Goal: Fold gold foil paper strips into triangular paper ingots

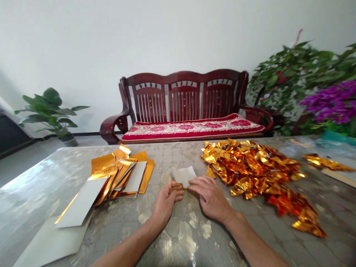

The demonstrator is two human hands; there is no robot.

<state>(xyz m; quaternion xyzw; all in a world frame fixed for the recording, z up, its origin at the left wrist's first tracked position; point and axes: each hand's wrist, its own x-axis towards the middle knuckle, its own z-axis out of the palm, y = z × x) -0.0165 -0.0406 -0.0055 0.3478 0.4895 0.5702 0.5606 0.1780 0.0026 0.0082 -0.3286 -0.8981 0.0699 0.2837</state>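
Observation:
A small white sheet of foil paper (pixel 184 175) is between my two hands near the middle of the table, pale side up. The curled fingers of my left hand (pixel 169 198) pinch its near left corner. My right hand (pixel 211 197) grips the near right edge, its fingers reaching over the paper and its thumb tucked low. To the left lies a loose stack of gold-and-white foil sheets (pixel 137 177), fanned out unevenly. A large heap of folded gold foil pieces (pixel 250 167) spreads out to the right of my right hand.
The table (pixel 167 237) has a glossy, flower-patterned cover. Clear plastic wrapping (pixel 300 145) and another gold foil piece (pixel 328 162) lie at the right. Behind the table stands a dark wooden bench (pixel 185 102) with a red cushion. Potted plants (pixel 52 111) flank it.

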